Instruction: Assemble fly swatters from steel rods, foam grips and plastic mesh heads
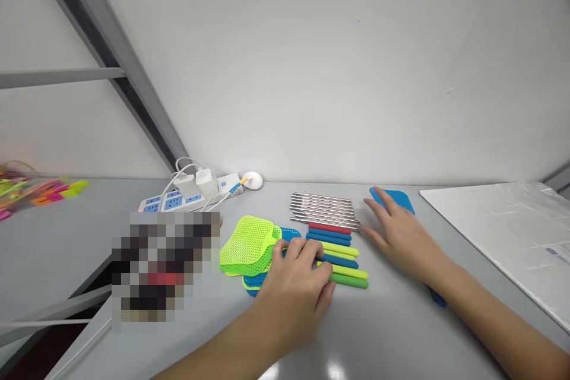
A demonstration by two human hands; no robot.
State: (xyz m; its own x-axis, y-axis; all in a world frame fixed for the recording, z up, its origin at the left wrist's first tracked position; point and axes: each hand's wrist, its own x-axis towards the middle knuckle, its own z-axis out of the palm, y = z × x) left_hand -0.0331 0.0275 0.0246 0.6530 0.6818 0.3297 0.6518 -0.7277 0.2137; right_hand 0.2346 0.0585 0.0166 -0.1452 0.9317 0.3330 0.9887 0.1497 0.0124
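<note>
Grey table (383,332): its back edge runs along a white wall (312,71). A white board (494,237) in clear wrapping lies along the right edge, its far end near the back right corner. A pixelated object (160,267) lies by the left edge; its nature cannot be determined. A white power strip (173,202) with plugged-in chargers (203,181) occupies the back left corner. Green and blue mesh swatter heads (247,243) are stacked, overlapping, left of the table's centre. The left hand (291,285) is placed just right of the stack, fingers curled over the inner ends of the handles; whether it is closed on any cannot be determined. The right hand (401,237) is open, fingers spread, its fingertips at a flat blue piece (398,197) near the back edge; contact cannot be confirmed. Metal rods (323,209) lie side by side between the hands and the back edge. Red, blue, yellow-green and green handles (350,280) form a row below the rods, free ends toward the right edge. A white disc (253,180) sits at the back edge, beside the power strip.
</note>
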